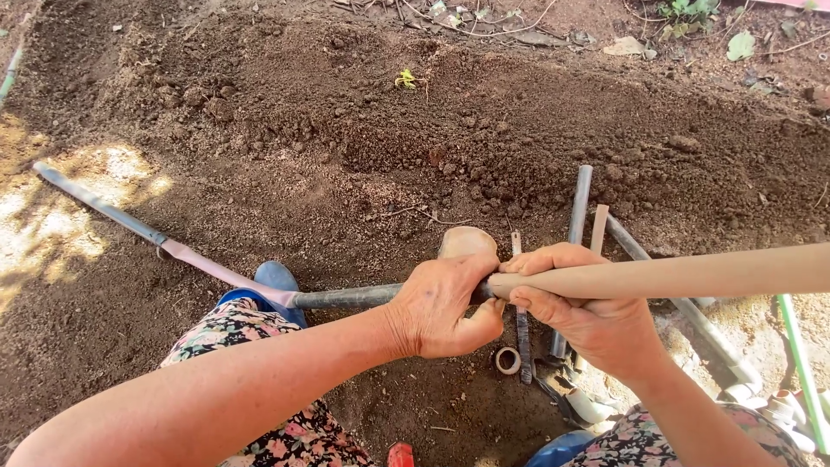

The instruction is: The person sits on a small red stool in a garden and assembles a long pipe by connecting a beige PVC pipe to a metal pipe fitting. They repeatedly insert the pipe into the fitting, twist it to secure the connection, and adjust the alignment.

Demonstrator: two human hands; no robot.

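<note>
My left hand (445, 307) is closed around a dark grey pipe (346, 297) at the spot where it meets a tan pipe (674, 275). My right hand (575, 298) grips the tan pipe's near end, touching the left hand. The tan pipe runs off the right edge. The dark pipe runs left over my knee and continues as a pinkish taped section (207, 266) and a grey length (95, 203) lying on the soil. The joint itself is hidden under my fingers.
Loose dug soil forms a raised bed (484, 130) with a small seedling (405, 79). Grey pipe pieces (577, 203) and a green rod (800, 363) lie at right. A tape roll (507, 360), white fittings (588, 405) and a blue boot (277, 278) sit near my legs.
</note>
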